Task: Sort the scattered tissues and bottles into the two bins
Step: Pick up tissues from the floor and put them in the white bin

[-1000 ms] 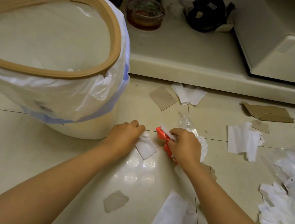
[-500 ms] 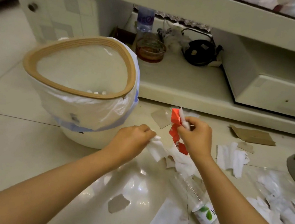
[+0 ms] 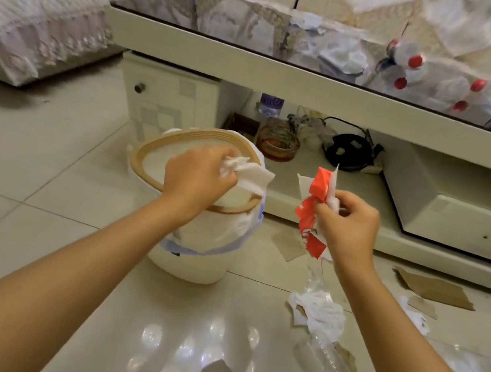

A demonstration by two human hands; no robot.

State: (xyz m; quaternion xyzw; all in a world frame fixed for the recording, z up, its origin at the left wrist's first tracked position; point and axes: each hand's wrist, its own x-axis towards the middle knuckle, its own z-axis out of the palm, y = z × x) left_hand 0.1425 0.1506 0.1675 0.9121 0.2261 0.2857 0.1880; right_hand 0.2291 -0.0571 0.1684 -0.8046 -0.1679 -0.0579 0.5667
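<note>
Since tissues go in the lined bin (image 3: 159, 152), our left hand (image 3: 197, 174) holds a crumpled tissue (image 3: 248, 170) bunched above it, while our right hand (image 3: 347, 222) pinches red-and-white scraps (image 3: 317, 197) alongside, awaiting their turn.

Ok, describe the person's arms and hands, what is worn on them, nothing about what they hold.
Both arms are bare from the bottom of the frame to the fingers: no sleeves in view. The left hand and right hand wear no gloves, and no watch, bracelet or ring shows on them.
</note>
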